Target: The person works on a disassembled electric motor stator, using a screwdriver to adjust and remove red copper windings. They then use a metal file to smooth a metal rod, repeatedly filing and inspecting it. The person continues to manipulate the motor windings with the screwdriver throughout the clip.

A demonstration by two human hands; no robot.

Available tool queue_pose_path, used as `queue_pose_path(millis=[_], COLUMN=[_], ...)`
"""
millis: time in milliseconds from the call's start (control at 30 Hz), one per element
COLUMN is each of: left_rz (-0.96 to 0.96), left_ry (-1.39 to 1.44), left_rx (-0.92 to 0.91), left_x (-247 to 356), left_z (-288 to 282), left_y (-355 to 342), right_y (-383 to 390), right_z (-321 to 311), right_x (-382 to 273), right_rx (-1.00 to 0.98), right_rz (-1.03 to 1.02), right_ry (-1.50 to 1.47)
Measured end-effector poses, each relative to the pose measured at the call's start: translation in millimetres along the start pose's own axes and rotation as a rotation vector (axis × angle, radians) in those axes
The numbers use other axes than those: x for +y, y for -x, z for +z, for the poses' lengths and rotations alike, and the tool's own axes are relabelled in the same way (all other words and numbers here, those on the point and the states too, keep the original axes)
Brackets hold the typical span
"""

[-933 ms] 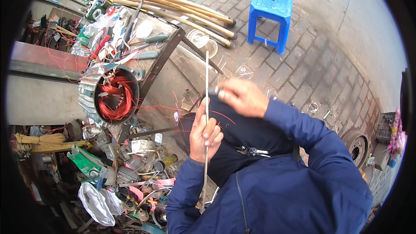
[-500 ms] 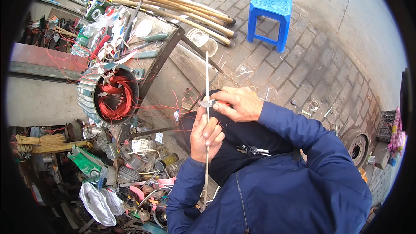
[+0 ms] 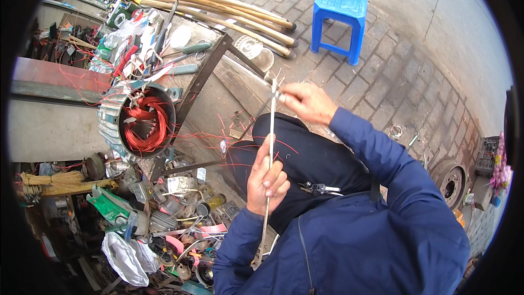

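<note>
My left hand point(image 3: 266, 180) is closed around a long pale strip point(image 3: 272, 120), which runs upright across my lap and down past my sleeve. My right hand point(image 3: 305, 101) pinches a small metal blade point(image 3: 275, 94) against the upper end of the strip, where thin slivers curl away. Just to the left lies an open motor housing point(image 3: 109, 125) with red wire coils point(image 3: 144, 131) inside, and loose red wires trail from it toward my knee.
A cluttered bench point(image 3: 213, 54) holds tools. Long wooden poles point(image 3: 218, 5) lie beyond it, and a blue plastic stool point(image 3: 338, 3) stands on the paving. A pile of scrap point(image 3: 164, 213) fills the lower left; a wheel point(image 3: 453, 180) is at right.
My right hand and the blade have moved up to the strip's top end. The strip and my left hand have shifted right, and slivers now show at the tip.
</note>
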State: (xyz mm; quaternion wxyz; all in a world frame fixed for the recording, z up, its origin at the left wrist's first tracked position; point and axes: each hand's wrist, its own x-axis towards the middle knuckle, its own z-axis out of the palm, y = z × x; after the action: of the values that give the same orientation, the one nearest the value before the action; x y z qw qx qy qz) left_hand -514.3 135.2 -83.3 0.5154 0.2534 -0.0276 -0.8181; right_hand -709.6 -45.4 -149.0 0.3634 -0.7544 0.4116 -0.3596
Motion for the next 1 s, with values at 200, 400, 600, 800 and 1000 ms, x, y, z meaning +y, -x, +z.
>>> queue_pose_path(millis=[200, 400, 600, 800, 1000], left_rz=[-0.053, 0.001, -0.029, 0.075, 0.106], left_ry=[-0.055, -0.059, -0.129, -0.190, -0.120], left_rx=[-0.063, -0.073, -0.090, -0.048, -0.129], left_x=[-6, 4, 0, 9, 18], left_z=[3, 0, 3, 14, 19], left_y=[12, -2, -5, -35, -52], right_y=[-17, -4, -12, -6, 20], right_z=[-27, -12, -16, -6, -4], right_x=[36, 10, -17, -45, -56], right_rx=[0.114, 0.073, -0.004, -0.080, 0.054], right_rz=[0.247, 0.352, 0.488, 0.547, 0.167], right_ry=[-0.136, -0.505, -0.997, -1.060, -0.159])
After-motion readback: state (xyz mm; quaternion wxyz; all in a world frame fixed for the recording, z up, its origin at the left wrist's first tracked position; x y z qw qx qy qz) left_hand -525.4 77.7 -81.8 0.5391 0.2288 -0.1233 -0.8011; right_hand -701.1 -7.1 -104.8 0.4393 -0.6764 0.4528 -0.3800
